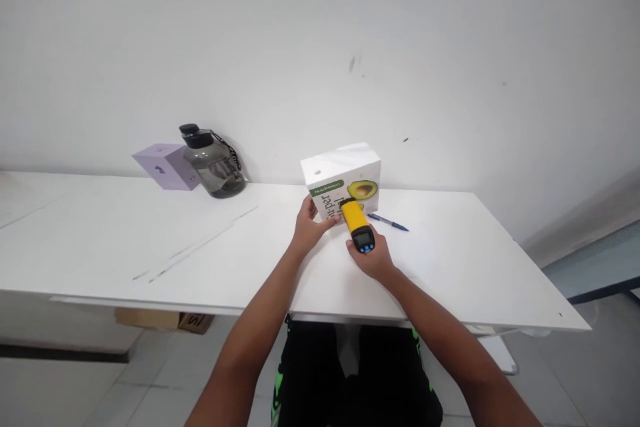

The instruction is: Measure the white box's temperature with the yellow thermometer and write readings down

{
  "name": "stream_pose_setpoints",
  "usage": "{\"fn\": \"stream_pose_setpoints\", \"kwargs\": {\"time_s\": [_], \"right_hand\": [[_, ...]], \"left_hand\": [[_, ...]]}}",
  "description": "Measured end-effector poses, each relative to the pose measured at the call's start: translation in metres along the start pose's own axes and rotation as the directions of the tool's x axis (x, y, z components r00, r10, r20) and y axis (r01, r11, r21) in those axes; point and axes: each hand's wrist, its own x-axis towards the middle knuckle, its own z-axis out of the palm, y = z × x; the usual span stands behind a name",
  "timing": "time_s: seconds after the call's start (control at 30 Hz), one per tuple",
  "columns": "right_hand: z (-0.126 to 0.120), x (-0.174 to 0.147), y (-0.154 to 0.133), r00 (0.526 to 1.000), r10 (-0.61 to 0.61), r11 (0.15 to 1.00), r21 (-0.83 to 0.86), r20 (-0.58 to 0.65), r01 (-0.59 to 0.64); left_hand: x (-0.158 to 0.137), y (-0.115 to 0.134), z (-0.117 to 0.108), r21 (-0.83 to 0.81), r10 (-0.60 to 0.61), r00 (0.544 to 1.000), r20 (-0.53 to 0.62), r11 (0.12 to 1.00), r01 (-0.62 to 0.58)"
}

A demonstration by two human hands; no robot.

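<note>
A white carton [345, 159] with a green label and an avocado picture stands on the table, slightly turned. My left hand [311, 227] grips its lower left side, thumb across the printed front. In my right hand [373, 257] is a yellow and black infrared thermometer [354, 215] with a small screen and blue buttons facing me. Its front end points at the carton's printed face and overlaps it in view; whether they touch I cannot tell. Just right of the carton, a blue pen [389, 222] lies on the table.
A dark translucent water jug [213, 167] with a black lid stands near the wall at left, beside a lilac box [167, 167]. The white table [200, 253] runs along the wall [300, 47]. Under it at left is a cardboard box [150, 317].
</note>
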Motion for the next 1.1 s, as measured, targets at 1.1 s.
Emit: {"fn": "stream_pose_setpoints", "kwargs": {"time_s": [1.1], "right_hand": [[-0.014, 0.019, 0.002, 0.976, 0.184, 0.978, 0.121, -0.118, -0.170]], "left_hand": [[0.017, -0.052, -0.018, 0.334, -0.063, 0.930, -0.363, 0.923, 0.193]]}}
